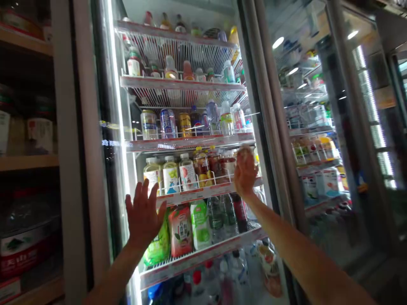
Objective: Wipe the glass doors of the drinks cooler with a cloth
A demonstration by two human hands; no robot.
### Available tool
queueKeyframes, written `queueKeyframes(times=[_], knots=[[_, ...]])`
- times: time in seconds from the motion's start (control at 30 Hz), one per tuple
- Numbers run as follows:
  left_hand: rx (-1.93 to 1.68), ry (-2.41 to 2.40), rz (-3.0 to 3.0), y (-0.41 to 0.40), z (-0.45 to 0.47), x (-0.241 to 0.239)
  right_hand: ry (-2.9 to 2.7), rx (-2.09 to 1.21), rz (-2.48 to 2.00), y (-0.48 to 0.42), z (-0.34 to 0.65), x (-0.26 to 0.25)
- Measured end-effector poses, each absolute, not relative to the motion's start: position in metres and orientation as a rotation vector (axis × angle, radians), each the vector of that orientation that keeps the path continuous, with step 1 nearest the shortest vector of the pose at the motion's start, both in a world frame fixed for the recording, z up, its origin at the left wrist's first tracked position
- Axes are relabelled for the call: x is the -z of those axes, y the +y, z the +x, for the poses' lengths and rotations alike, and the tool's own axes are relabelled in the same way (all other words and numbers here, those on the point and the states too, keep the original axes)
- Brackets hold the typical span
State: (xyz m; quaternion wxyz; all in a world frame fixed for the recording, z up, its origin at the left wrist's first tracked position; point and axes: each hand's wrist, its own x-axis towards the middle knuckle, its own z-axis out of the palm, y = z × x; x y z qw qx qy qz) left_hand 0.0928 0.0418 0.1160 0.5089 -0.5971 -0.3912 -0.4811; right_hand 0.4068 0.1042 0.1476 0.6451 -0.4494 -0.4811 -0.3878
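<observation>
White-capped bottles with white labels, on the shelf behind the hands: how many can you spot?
3 visible: the leftmost bottle, partly behind the bare left hand; the bottle picturing green fruit, in the middle; the bottle with red artwork, at the right. More may hide behind.

Two bare forearms are seen reaching up from the bottom edge. The left forearm (116, 267) is angled up and to the right, and the left hand (143, 214) is raised with its fingers spread upward and its thumb pointed right. The right forearm (295, 250) is stretched long and slanted up to the left. The right hand (246, 173) is held higher, well apart from the left, its fingertips blurred, so their curl cannot be made out.
</observation>
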Motion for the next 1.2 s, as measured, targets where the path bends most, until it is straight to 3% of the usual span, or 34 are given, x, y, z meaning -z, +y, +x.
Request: queueKeyframes(times=[0.13,0.3,0.5,0.7,0.9,1.07,1.2], knots=[[1.174,-0.989,-1.395,0.047,0.092,-0.127,-1.548,1.135,-0.825,0.098,0.389,-0.148],[1.168,-0.966,-1.405,0.05,0.094,-0.123,-0.925,0.798,-1.085,0.105,0.405,-0.176],[1.131,-0.961,-1.421,0.043,0.087,-0.127,-1.637,1.207,-0.716,0.088,0.36,-0.161],[1.088,-0.933,-1.396,0.04,0.059,-0.151,-1.058,0.865,-1.021,0.096,0.368,-0.199],[1.121,-0.976,-1.385,0.044,0.053,-0.157,-1.718,1.284,-0.642,0.086,0.332,-0.179],[1.116,-0.982,-1.389,0.044,0.054,-0.154,-1.162,0.94,-0.967,0.095,0.351,-0.2],[1.137,-1.001,-1.416,0.044,0.05,-0.153,-1.512,1.15,-0.771,0.087,0.329,-0.195]])
